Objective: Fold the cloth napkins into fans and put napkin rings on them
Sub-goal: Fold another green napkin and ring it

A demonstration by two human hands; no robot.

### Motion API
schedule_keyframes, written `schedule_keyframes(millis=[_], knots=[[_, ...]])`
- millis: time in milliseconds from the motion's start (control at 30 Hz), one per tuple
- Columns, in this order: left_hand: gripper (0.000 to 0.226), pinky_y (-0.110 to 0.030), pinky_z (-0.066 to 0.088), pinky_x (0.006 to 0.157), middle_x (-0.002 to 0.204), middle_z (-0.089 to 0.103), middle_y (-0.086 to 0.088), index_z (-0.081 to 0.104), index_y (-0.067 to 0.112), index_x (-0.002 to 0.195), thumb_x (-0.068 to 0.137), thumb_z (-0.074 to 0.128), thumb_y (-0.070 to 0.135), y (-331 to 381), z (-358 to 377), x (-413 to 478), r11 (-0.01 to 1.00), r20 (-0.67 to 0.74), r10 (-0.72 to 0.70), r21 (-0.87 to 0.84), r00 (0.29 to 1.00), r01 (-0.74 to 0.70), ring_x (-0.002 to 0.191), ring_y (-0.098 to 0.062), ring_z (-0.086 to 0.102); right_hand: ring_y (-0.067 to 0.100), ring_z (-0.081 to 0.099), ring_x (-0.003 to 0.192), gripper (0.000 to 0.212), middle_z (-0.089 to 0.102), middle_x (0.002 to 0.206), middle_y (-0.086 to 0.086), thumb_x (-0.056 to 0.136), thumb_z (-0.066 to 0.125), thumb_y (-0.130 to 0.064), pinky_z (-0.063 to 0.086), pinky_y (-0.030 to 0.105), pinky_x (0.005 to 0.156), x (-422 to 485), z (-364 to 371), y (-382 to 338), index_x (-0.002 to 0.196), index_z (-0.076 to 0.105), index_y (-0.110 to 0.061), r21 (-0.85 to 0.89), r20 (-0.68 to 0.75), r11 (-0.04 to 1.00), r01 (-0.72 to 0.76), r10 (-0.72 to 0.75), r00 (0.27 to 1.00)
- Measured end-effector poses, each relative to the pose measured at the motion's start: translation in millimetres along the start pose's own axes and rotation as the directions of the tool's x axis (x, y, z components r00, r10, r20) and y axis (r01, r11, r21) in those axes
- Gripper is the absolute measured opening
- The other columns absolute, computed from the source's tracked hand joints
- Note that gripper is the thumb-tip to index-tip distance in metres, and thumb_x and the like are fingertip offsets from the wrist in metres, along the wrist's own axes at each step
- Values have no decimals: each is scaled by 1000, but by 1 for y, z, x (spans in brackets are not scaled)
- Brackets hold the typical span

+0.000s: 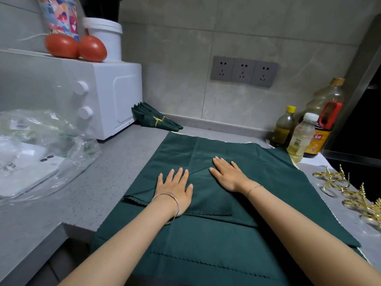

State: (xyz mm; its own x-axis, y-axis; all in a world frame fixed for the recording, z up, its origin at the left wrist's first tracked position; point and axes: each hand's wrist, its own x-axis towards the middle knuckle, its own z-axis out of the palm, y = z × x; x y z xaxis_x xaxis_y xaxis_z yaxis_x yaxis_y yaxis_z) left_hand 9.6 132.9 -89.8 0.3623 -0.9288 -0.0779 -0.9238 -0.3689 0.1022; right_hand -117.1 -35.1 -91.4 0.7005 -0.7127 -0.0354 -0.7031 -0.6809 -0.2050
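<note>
A dark green cloth napkin (208, 195) with a scalloped edge lies folded over on a stack of spread green napkins (268, 162) on the grey counter. My left hand (174, 187) lies flat on the fold's left part, fingers straight. My right hand (227, 175) presses flat on it just to the right. A finished green fan napkin (152, 118) with a gold ring around it rests at the back by the wall. Several gold napkin rings (338, 182) lie at the right on the counter.
A white microwave (107, 96) stands at the left with two tomatoes (76, 47) and a white tub on top. A clear plastic bag (41, 145) lies in front of it. Oil and sauce bottles (301, 133) stand at the back right. The counter edge drops off at front left.
</note>
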Motion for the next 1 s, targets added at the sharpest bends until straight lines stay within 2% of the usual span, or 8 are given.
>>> schedule_keyframes(millis=[100, 200, 267, 333, 467, 767, 900, 1000], knots=[[58, -46, -8, 118, 159, -15, 4, -12, 22, 151, 102, 8, 44, 0, -5, 3, 1000, 67, -11, 17, 998, 9, 147, -19, -13, 12, 7, 146, 56, 12, 159, -2, 101, 28, -43, -1, 36, 117, 7, -11, 8, 150, 21, -17, 148, -35, 989, -5, 10, 999], [66, -46, -11, 116, 159, -14, 3, -12, 20, 151, 98, 7, 55, 7, -9, 10, 999, 100, -26, 33, 995, 23, 147, -20, -13, 19, 31, 140, 52, 35, 151, 3, 97, 44, -42, 17, 39, 117, 10, -30, 29, 142, 40, -15, 238, -183, 970, -54, 99, 978], [71, -45, -11, 116, 160, -12, 3, -10, 18, 152, 97, 9, 59, 17, -9, 16, 1000, 71, 4, 18, 997, -5, 147, -19, -12, 23, 44, 130, 54, 49, 141, 6, 93, 51, -47, 30, 38, 111, 11, -37, 47, 134, 49, -12, 228, -161, 967, -115, 154, 975], [74, -44, -11, 117, 160, -12, 3, -9, 17, 152, 96, 11, 60, 30, -7, 21, 999, 39, 45, 3, 998, -45, 147, -18, -11, 24, 47, 125, 59, 53, 134, 7, 88, 56, -53, 35, 39, 107, 10, -36, 58, 131, 52, -12, 224, -119, 958, -180, 211, 970], [77, -43, -12, 117, 160, -11, 2, -6, 15, 152, 95, 12, 63, 49, 0, 26, 998, 10, 69, -10, 998, -69, 147, -17, -13, 25, 40, 126, 67, 47, 130, 5, 79, 60, -63, 33, 39, 107, 7, -29, 66, 128, 51, -20, 108, -164, 973, -203, 219, 962], [78, -41, -12, 118, 160, -12, 3, -6, 17, 153, 94, 13, 65, 51, 5, 19, 995, -8, 94, -13, 996, -94, 146, -14, -13, 24, 43, 119, 64, 53, 118, 3, 66, 68, -69, 34, 38, 104, 16, -34, 77, 107, 49, -23, 161, -151, 958, -237, 261, 953], [78, -40, -12, 118, 160, -13, 4, -6, 18, 153, 93, 13, 65, 51, 6, 20, 996, -10, 92, -19, 996, -92, 146, -14, -14, 22, 46, 114, 65, 55, 108, 0, 66, 61, -75, 30, 36, 102, 13, -42, 80, 101, 47, -22, 136, -117, 960, -244, 260, 959], [78, -40, -12, 118, 159, -13, 4, -6, 18, 153, 93, 12, 65, 51, 6, 19, 996, -5, 88, -17, 996, -88, 146, -14, -14, 21, 51, 116, 56, 60, 112, -3, 75, 55, -73, 26, 38, 105, 2, -55, 96, 100, 51, -23, 78, -130, 961, -265, 274, 953]])
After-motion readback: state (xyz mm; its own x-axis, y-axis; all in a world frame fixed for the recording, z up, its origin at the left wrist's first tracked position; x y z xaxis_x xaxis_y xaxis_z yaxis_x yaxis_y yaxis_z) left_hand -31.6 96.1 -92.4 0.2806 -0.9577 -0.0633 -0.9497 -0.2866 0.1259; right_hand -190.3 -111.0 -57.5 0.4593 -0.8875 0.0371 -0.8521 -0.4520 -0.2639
